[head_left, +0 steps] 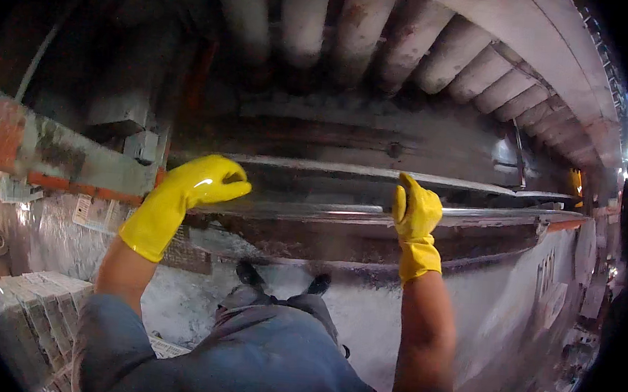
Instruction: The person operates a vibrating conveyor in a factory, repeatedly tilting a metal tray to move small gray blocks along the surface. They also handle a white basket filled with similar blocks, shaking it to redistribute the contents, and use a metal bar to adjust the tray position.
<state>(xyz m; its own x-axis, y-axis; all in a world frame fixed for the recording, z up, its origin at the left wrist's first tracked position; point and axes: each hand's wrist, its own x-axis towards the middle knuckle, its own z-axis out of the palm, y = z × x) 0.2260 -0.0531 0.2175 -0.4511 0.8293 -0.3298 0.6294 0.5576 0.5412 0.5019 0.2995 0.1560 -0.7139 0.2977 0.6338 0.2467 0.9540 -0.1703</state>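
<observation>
Both my hands wear yellow rubber gloves. My left hand (209, 181) is raised over the near side of a dark trough (311, 137), its fingers curved and its thumb apart from them. Nothing shows in the gap between them. My right hand (418, 210) is closed in front of a shiny metal rail (473, 213) along the trough's near edge. Its fingers are curled with the thumb side upward, and whatever they hold, if anything, is hidden. A second, paler bar (330, 168) runs behind both hands, farther back.
Thick grey rollers (354, 35) stand in a row beyond the trough. At left is a worn orange-and-grey beam (62, 146). Stacks of printed paper (37, 308) lie at lower left. My shoes (250, 273) are on a pale, stained floor below the trough.
</observation>
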